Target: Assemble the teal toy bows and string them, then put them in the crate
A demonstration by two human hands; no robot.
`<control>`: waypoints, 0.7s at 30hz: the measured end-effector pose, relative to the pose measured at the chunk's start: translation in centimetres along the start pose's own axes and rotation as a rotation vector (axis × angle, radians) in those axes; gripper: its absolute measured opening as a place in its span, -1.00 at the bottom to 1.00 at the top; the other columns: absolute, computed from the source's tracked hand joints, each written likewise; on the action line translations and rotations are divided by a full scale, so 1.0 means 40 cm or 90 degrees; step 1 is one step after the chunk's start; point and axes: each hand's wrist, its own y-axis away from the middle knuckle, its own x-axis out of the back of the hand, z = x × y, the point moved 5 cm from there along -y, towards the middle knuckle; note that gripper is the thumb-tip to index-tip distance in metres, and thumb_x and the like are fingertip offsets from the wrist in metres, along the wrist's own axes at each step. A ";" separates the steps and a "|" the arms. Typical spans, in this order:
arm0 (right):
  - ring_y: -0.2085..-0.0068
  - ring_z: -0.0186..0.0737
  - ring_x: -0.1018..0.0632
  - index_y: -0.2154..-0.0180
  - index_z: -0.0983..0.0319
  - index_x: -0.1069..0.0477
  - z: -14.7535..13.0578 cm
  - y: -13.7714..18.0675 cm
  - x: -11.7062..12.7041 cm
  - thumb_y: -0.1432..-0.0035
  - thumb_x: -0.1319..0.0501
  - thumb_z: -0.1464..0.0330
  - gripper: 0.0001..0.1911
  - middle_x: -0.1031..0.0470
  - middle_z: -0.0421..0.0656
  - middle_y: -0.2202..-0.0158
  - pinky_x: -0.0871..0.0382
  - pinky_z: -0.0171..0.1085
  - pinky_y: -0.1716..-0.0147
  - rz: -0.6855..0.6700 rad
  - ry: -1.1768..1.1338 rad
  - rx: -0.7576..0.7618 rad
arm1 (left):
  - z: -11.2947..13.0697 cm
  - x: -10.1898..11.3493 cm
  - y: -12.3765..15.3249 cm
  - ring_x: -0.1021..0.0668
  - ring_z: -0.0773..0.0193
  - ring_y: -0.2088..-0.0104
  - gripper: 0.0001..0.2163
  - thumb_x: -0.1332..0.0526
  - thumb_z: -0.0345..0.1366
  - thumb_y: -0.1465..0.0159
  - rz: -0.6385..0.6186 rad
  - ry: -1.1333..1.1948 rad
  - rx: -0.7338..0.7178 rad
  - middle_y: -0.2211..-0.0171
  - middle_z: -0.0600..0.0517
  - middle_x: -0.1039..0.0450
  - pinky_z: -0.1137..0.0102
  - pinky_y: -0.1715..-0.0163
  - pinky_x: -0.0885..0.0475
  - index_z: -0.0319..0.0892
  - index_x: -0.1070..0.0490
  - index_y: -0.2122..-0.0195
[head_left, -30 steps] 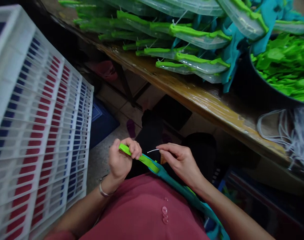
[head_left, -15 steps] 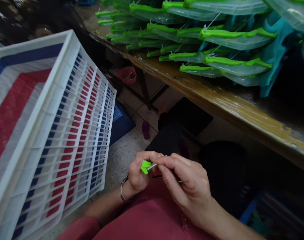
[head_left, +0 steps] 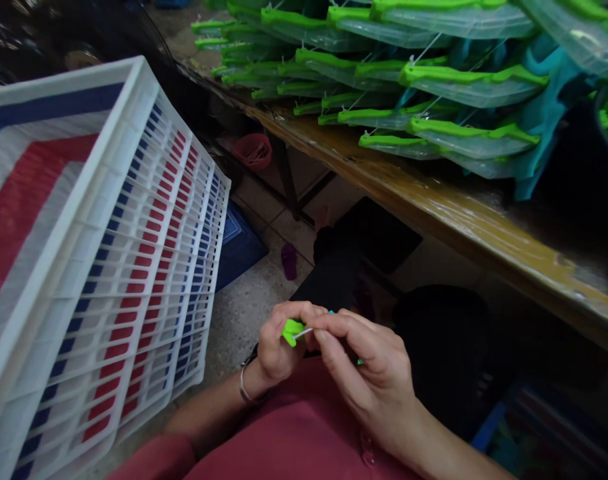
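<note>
My left hand [head_left: 283, 340] is closed around a bright green plastic piece [head_left: 293, 331], whose forked end sticks out past the thumb; the rest is hidden in the fingers. A thin white cord or stick [head_left: 303, 333] runs from the green end to my right hand [head_left: 367, 360]. My right thumb and forefinger pinch it close to the left fingertips. Specks of teal and green show behind the hands, so the held piece may reach further back. Both hands are held together in front of my red shirt.
Stacked green and clear plastic pieces [head_left: 474, 83] with white strings and teal parts [head_left: 547, 127] lie on a wooden bench [head_left: 434, 193]. A white slatted crate [head_left: 134, 87] with a striped liner stands at the left. Under the bench are a red basket [head_left: 254, 151] and a purple slipper [head_left: 289, 261].
The hands keep nearly the same hold. The green forked end has tilted slightly, and the view has shifted a little.
</note>
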 end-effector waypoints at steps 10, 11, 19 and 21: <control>0.32 -0.36 -0.61 0.13 0.21 -0.51 0.014 0.007 -0.004 -0.35 -0.18 0.53 -0.83 -0.61 -0.21 0.30 -0.52 -0.38 0.26 0.016 -0.037 -0.037 | 0.003 -0.004 -0.007 -0.30 0.15 0.54 -0.52 -0.05 0.12 -0.27 0.005 0.025 0.012 0.66 -0.03 -0.23 0.18 0.39 -0.25 -0.11 -0.36 0.63; 0.32 -0.36 -0.61 0.13 0.21 -0.51 0.016 0.008 -0.006 -0.35 -0.18 0.53 -0.83 -0.61 -0.21 0.31 -0.51 -0.38 0.28 0.014 -0.037 -0.038 | 0.005 -0.004 -0.007 -0.30 0.14 0.54 -0.52 -0.05 0.11 -0.27 0.006 0.021 0.009 0.66 -0.03 -0.23 0.18 0.39 -0.26 -0.11 -0.36 0.63; 0.39 -0.32 -0.54 0.11 0.26 -0.46 0.003 0.009 -0.027 -0.34 -0.14 0.54 -0.83 -0.52 -0.18 0.38 -0.43 -0.34 0.39 -0.030 0.068 0.061 | 0.003 -0.011 -0.009 -0.31 0.19 0.53 -0.49 -0.05 0.16 -0.28 -0.015 0.022 0.023 0.63 -0.01 -0.24 0.22 0.41 -0.28 -0.13 -0.29 0.63; 0.39 -0.28 -0.54 0.10 0.29 -0.45 -0.005 0.007 -0.031 -0.33 -0.13 0.55 -0.82 -0.52 -0.14 0.38 -0.44 -0.32 0.40 -0.037 0.137 0.116 | -0.003 -0.007 -0.009 -0.33 0.19 0.51 -0.49 -0.05 0.16 -0.31 -0.020 0.045 0.031 0.59 0.00 -0.27 0.24 0.39 -0.29 -0.14 -0.31 0.59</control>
